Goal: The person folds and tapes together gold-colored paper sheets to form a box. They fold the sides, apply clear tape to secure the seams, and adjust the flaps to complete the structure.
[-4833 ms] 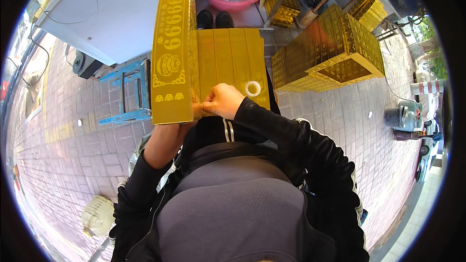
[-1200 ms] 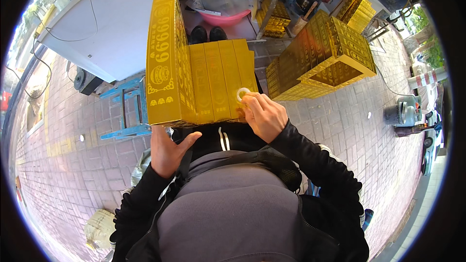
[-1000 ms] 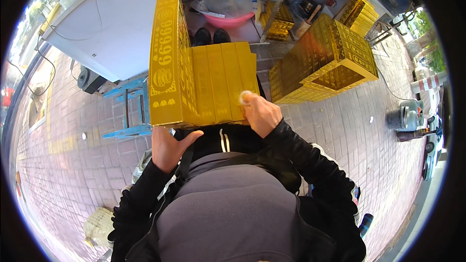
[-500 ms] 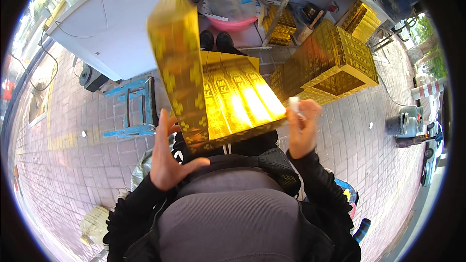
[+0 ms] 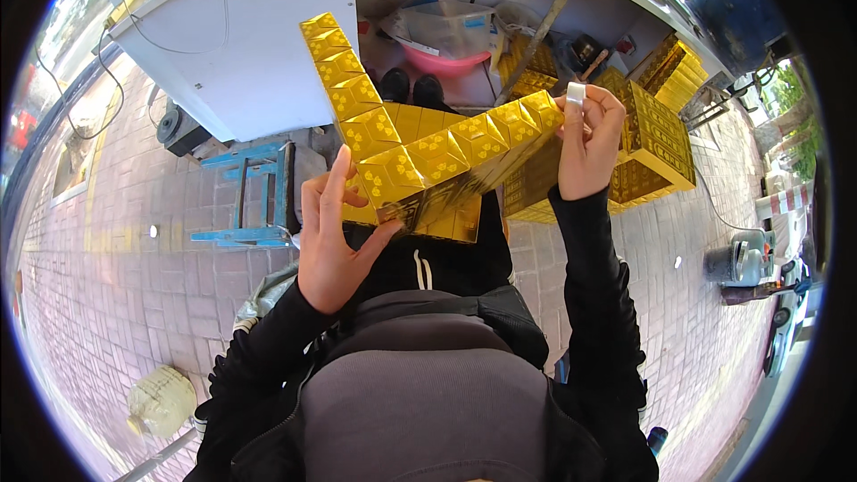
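Above the lap (image 5: pixel 464 261), the carton (image 5: pixel 390 175) lies angled. The left hand (image 5: pixel 332 254) has fingers spread at its near corner; the right hand (image 5: pixel 591 145) pinches tape (image 5: pixel 576 92) beside its right end. Paving (image 5: pixel 692 321) extends rightward.

Bright daylight, washed-out pavement (image 5: pixel 107 303), strong fisheye bowing, violet fringing toward dark border

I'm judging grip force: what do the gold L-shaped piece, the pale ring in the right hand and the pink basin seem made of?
Gold L-shaped piece: probably foil-faced card; creased facets and bright metallic glints suggest it.
Pale ring: perhaps plastic, from its smooth, slightly shiny band; too small to be sure.
Pink basin: likely smooth plastic, judging by even colour and curved wall.
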The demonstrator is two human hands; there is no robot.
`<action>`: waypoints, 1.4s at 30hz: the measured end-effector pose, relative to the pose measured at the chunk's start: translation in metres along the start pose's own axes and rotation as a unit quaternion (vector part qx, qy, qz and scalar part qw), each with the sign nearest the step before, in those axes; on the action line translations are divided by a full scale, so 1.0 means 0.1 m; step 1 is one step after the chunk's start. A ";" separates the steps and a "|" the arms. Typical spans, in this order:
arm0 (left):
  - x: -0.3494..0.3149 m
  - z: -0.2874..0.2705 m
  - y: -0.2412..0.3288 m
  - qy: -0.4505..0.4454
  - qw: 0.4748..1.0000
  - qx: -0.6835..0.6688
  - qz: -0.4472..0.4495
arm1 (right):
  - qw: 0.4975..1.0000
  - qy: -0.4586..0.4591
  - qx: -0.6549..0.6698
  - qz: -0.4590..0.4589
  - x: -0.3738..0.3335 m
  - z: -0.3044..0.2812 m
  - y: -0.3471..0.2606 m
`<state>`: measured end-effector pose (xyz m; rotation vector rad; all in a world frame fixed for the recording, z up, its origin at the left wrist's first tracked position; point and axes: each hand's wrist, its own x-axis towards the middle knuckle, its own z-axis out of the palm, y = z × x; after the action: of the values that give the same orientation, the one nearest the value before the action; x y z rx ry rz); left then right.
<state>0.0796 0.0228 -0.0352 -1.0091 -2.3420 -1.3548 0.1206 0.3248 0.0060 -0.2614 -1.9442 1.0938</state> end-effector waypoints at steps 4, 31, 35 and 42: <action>-0.04 -0.04 0.00 -0.012 1.000 0.006 -0.005 | 1.000 -0.004 -0.006 0.005 0.02 -0.09 -0.01; 0.31 -0.36 0.92 -0.076 0.980 -0.166 0.077 | 0.933 -0.336 0.121 -0.046 -0.59 -0.46 -1.13; 0.14 -0.42 0.96 0.015 0.979 -0.127 0.160 | 0.907 -0.222 -0.240 -0.264 -0.71 -0.56 -1.47; -0.01 -0.68 1.12 0.033 0.949 -0.165 0.266 | 0.917 -0.137 -0.197 -0.318 -0.87 -0.69 -1.82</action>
<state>0.1481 0.0025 0.0750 -1.5221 -1.6381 -1.5331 0.2657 0.2104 0.1129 0.3183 -2.2545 0.3158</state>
